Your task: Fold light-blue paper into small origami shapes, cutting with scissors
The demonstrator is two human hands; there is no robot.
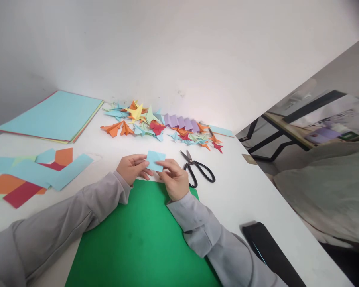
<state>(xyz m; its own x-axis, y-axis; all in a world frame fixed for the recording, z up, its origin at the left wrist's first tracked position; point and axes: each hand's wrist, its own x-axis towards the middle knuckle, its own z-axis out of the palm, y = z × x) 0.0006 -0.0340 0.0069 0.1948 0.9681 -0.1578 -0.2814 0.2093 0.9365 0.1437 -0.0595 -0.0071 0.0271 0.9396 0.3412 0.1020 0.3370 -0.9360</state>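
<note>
A small light blue paper square (155, 160) is held up between my two hands, above the far edge of a green sheet (137, 235). My left hand (133, 167) pinches its left edge between thumb and fingers. On the right side, my right hand (174, 179) grips the paper, with the index finger lying across its front. A faint crease line shows on the square. Black-handled scissors (194, 165) lie partly open just right of my right hand.
Folded paper shapes (137, 113) and a purple pleated strip (182, 122) lie along the wall. Coloured paper pieces (32, 171) and stacked sheets (56, 115) are at the left. A black case (269, 251) sits at the right.
</note>
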